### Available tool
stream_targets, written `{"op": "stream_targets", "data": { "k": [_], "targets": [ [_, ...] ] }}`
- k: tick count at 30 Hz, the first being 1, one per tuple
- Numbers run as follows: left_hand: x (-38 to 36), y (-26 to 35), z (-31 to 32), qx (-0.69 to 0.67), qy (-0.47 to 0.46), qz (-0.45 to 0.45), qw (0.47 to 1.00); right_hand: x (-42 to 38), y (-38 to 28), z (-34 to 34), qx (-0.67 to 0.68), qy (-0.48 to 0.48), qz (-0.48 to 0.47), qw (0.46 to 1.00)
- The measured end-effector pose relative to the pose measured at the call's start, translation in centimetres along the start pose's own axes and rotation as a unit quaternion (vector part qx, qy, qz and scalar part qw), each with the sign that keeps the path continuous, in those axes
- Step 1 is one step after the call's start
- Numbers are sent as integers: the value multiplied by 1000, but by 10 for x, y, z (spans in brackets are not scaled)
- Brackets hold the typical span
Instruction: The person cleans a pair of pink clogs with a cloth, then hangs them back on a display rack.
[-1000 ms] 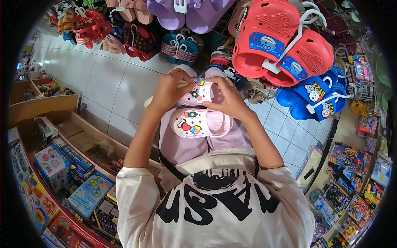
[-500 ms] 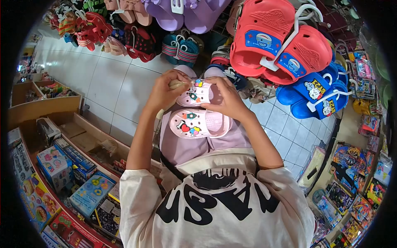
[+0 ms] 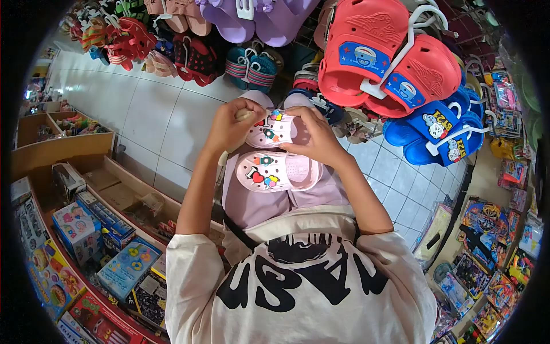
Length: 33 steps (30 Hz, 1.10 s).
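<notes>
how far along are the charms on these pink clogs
The lower pink clog on the lap looks done: several charms sit on its front. In hand is the upper pink clog: the right hand grips it while the left hand works at its toe, where a few charms show. Its remaining holes look empty.

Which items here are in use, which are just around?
In use: upper pink clog, held by left hand and right hand; lower pink clog on the lap.
Around: red clogs, blue clogs, purple sandals, toy boxes.
</notes>
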<state>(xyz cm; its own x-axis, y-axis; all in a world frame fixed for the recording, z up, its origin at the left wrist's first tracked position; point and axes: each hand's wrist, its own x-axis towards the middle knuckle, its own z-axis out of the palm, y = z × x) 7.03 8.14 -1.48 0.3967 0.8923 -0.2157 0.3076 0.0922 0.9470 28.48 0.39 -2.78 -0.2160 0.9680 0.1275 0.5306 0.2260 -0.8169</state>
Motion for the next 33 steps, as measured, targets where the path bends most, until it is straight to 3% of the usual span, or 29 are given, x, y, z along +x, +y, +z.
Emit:
{"op": "stream_targets", "data": {
  "k": [2, 5, 11, 14, 17, 20, 23, 26, 30, 33],
  "targets": [
    [1, -13, -2, -15, -24, 101, 994, 1, -1, 0, 3, 0, -4, 1000],
    [3, -15, 3, 55, 1, 142, 988, 0, 0, 0, -1, -6, 5, 1000],
    [6, -18, 13, 105, 49, 41, 992, 0, 1, -3, -4, -12, 16, 1000],
    [8, -20, 10, 109, 40, 78, 990, -3, 0, -3, -13, -12, 21, 1000],
    [-3, -12, 4, 202, 85, 212, 953, -2, 2, -1, -24, -3, -11, 1000],
    [-17, 1, -3, 329, 58, 281, 900, -3, 0, 1, -47, -1, -29, 998],
    [-10, -16, -1, 296, 99, 293, 904, -3, 2, 1, -48, 0, -31, 998],
    [-9, -21, 0, 295, 72, 301, 904, -2, 0, 1, -41, -5, -23, 999],
    [-15, -16, -5, 340, 56, 357, 868, -3, 0, -1, -36, -22, -15, 999],
    [-16, -17, -6, 354, 74, 388, 848, -4, -3, -2, -124, -50, -11, 991]
  ]
}}
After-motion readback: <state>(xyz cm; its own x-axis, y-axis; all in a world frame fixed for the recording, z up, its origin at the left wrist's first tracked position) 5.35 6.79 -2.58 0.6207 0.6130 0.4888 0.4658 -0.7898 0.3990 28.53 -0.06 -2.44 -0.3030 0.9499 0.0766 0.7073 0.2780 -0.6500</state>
